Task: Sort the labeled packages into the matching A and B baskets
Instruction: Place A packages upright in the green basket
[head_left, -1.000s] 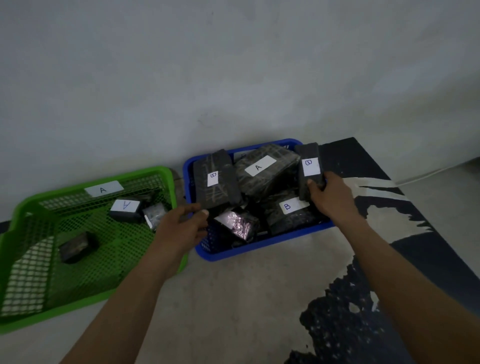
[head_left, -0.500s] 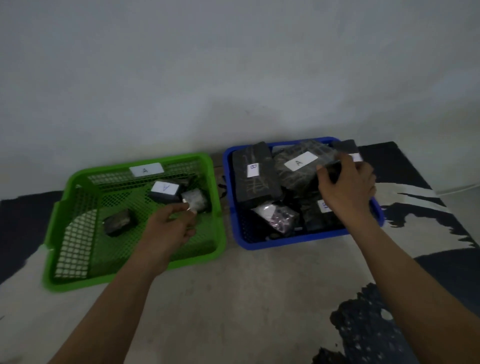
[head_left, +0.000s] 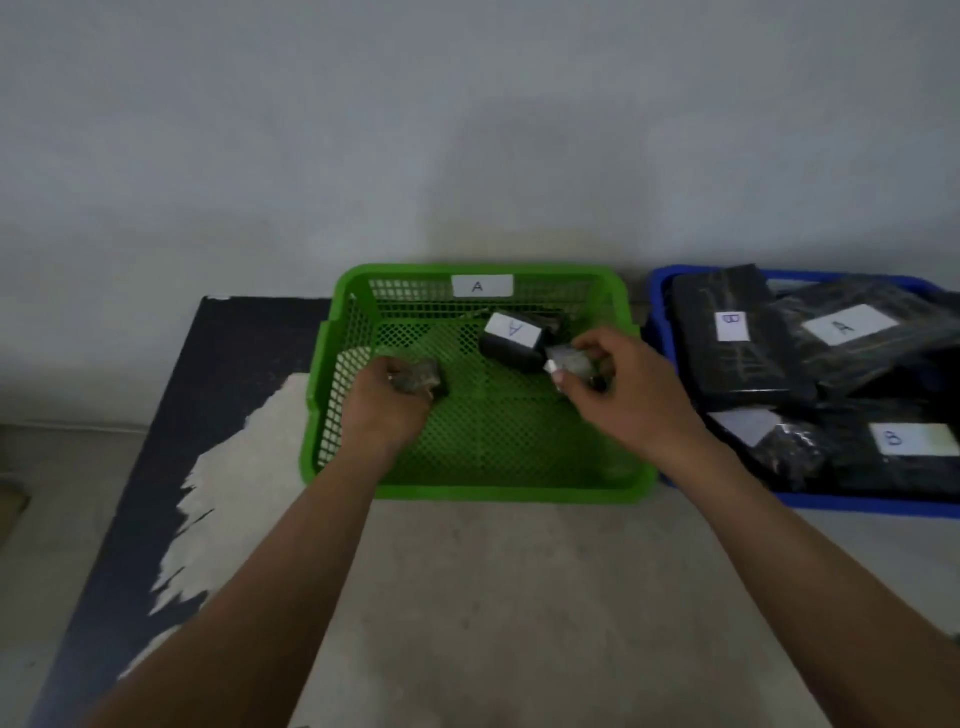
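Green basket (head_left: 470, 491) now holds both hands, each newly gripping one small package.

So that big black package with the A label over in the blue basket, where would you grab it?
Probably by its long edges, coming from above. The A package lies tilted on top of the pile in the blue basket, label up, with nothing over it. Its left side leans against the B package, so the near and far edges look freer for a grip.
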